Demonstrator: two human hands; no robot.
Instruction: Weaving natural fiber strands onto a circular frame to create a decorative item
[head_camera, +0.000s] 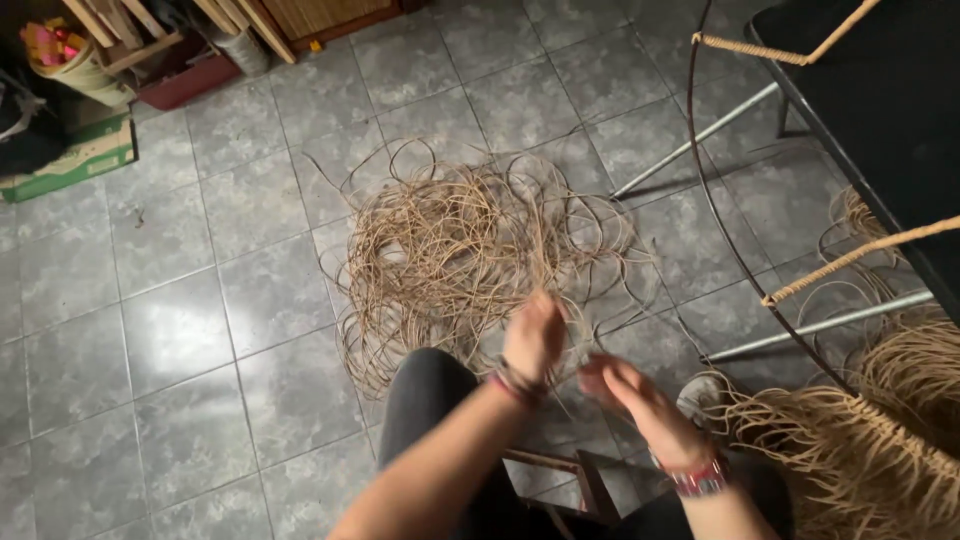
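A loose tangle of thin tan rattan strands (455, 250) lies spread on the grey tiled floor (170, 330). My left hand (533, 338) reaches down into its near edge with fingers closed around some strands. My right hand (640, 400) is just to the right of it, blurred, fingers partly curled, touching strands that run up from the pile. Both wrists wear bands. My knee in dark trousers (425, 400) is below the pile.
A dark metal frame with woven cord wrapping (800, 285) and pale metal legs (690, 150) stands at right, with a bundle of woven fibre (850, 460) beneath. Boxes, wooden slats and a red tray (185, 85) crowd the top left corner. A small wooden stool (570, 475) is under me.
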